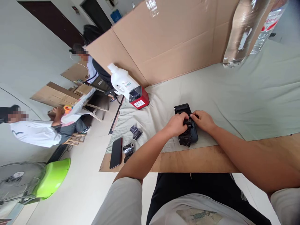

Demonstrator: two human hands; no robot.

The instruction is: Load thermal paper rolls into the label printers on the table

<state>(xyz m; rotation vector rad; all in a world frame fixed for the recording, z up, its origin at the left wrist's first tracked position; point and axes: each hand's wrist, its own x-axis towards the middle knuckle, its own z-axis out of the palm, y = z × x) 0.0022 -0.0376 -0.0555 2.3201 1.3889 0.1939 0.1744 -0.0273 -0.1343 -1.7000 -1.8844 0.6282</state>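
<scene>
A small black device [185,126] with its lid open lies on the pale cloth [246,93] near the table's front edge. My left hand [177,124] grips its left side with fingers curled over the middle. My right hand [203,120] rests on its right side, fingertips pinching a part at the centre. What the fingers hold inside the device is hidden. Two small black parts [136,132] [128,150] lie on the cloth to the left.
A black phone [116,152] lies at the table's left corner. A red and black box [139,98] and a white jug [122,80] stand at the back left, cardboard [168,40] behind. Two clear bottles [243,31] hang at top right. Two people sit at left.
</scene>
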